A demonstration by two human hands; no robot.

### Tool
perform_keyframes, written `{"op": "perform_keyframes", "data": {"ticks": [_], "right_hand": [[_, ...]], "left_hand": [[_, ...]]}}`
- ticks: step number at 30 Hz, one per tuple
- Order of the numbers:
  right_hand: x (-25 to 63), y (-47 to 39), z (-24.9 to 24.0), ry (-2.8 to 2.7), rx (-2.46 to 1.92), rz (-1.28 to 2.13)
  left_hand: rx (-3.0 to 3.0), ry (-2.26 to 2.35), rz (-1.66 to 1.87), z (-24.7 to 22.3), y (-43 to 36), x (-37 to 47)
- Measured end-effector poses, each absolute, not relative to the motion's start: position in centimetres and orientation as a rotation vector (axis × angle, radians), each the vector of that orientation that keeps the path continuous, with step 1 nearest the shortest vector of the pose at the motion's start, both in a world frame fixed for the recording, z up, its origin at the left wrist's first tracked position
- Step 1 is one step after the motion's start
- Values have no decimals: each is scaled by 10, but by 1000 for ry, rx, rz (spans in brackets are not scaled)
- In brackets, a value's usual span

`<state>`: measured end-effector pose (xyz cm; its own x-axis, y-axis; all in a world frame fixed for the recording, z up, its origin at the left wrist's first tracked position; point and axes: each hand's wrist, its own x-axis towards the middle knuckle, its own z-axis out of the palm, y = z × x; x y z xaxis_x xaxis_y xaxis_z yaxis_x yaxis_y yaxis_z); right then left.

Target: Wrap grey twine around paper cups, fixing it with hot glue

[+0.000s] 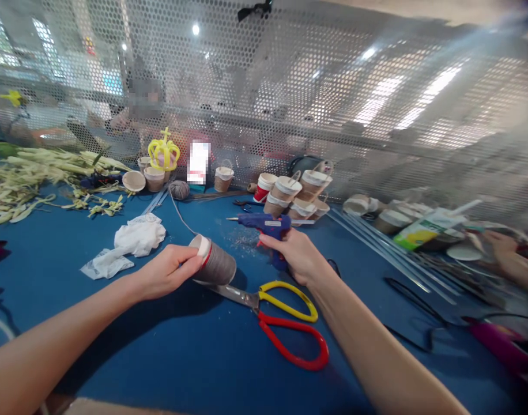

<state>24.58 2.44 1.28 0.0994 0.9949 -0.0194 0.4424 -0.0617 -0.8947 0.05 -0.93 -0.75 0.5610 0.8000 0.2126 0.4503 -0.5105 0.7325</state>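
Note:
My left hand (175, 266) grips a paper cup (219, 265) by its rim, tilted on its side with the mouth toward the left. Grey yarn covers most of the cup, leaving a white rim and a thin red line bare. From the cup a strand runs up to a ball of grey yarn (178, 189). My right hand (296, 252) is wrapped round the handle of a blue hot glue gun (266, 222), its nozzle pointing left, above and to the right of the cup. Below lie large scissors (246, 300) with one yellow and one red handle, their blades partly behind the cup.
Yarn-wrapped cups (285, 193) stand stacked at the back, beside a yellow crown (163, 153) and a lit phone (198, 163). White crumpled cloth (139, 236) lies left. Clear glue sticks (385, 253) lie right. Another person's hand (500, 245) is at far right. A perforated metal screen (268, 86) borders the table.

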Motion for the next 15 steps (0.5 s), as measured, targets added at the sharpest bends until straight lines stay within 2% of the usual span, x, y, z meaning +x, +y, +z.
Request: {"op": "perform_keyframes", "data": {"ticks": [8, 12, 15], "right_hand": [[239, 58, -5, -1550, -1931, 957], [237, 66, -8, -1708, -2076, 796], [237, 68, -4, -1862, -2180, 548]], "left_hand": [[2144, 990, 758, -6, -12, 1], [2126, 974, 745, -5, -14, 2], [2122, 966, 742, -4, -16, 2]]}}
